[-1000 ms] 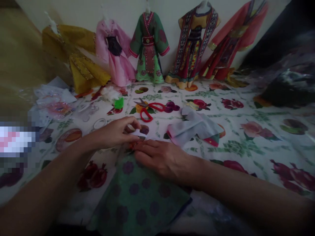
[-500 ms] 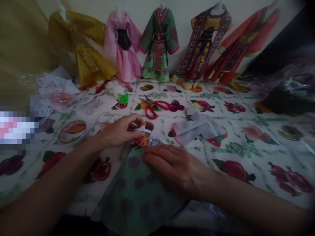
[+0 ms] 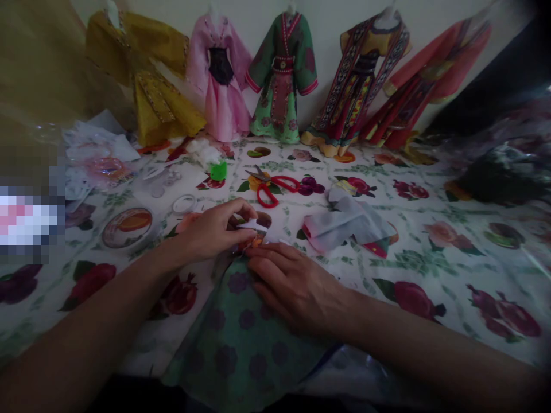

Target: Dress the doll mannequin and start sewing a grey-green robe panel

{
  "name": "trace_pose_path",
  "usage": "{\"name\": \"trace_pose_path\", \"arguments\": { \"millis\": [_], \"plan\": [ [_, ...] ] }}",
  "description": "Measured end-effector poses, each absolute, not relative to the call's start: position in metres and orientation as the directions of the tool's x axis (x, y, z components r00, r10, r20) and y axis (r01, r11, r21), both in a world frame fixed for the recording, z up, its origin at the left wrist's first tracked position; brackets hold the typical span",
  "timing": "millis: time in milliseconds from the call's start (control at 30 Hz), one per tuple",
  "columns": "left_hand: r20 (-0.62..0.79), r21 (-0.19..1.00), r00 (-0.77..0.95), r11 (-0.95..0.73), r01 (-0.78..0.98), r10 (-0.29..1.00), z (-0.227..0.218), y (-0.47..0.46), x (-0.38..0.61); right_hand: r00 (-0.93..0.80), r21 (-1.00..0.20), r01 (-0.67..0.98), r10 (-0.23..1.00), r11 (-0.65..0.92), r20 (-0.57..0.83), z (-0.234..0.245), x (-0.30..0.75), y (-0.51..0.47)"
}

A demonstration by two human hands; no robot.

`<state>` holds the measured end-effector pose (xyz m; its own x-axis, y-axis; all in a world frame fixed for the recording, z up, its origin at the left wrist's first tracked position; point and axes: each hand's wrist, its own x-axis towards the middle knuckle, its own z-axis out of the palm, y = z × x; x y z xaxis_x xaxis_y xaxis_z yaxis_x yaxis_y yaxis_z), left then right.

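A green paper skirt piece (image 3: pixel 241 338) with purple flowers lies in front of me on the flowered tablecloth (image 3: pixel 430 252). My right hand (image 3: pixel 297 287) rests flat on its upper end, fingers stretched and pressing down. My left hand (image 3: pixel 213 229) is pinched on a small white strip (image 3: pixel 252 226) just above an orange patterned bit (image 3: pixel 253 242) at the skirt's top. The two hands nearly touch there.
Red-handled scissors (image 3: pixel 271 186) lie beyond the hands, a folded grey-white paper garment (image 3: pixel 348 223) to the right, a green cap (image 3: pixel 218 170) and a tape ring (image 3: pixel 184 203) to the left. Several small paper costumes, one of them green (image 3: pixel 282 74), stand along the wall. Plastic bags lie at far left.
My right hand slid back up to the skirt's top edge, closing on the left hand's pinch. The camera tilted slightly. The left hand keeps its hold on the white strip.
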<state>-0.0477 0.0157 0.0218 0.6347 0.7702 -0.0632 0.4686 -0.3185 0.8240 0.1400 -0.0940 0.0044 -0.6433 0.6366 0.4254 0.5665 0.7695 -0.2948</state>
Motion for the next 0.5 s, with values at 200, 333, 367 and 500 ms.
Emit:
{"name": "trace_pose_path", "arguments": {
  "millis": [200, 333, 367, 500],
  "plan": [
    [-0.079, 0.847, 0.639, -0.287, 0.448, 0.765, 0.0198, 0.0149, -0.0481, -0.607, -0.319, 0.579, 0.658, 0.750, 0.446, 0.0017, 0.1426, -0.0971],
    [-0.062, 0.827, 0.634, -0.316, 0.465, 0.771, 0.0202, 0.0146, -0.0488, -0.605, -0.280, 0.588, 0.642, 0.759, 0.470, 0.0038, 0.1416, -0.0977],
    [-0.056, 0.823, 0.634, -0.324, 0.467, 0.771, 0.0201, 0.0146, -0.0489, -0.609, -0.251, 0.590, 0.627, 0.768, 0.486, 0.0045, 0.1410, -0.0980],
    [-0.028, 0.833, 0.653, -0.343, 0.433, 0.757, 0.0187, 0.0147, -0.0490, -0.639, -0.157, 0.580, 0.565, 0.800, 0.521, 0.0061, 0.1391, -0.0999]
  ]
}}
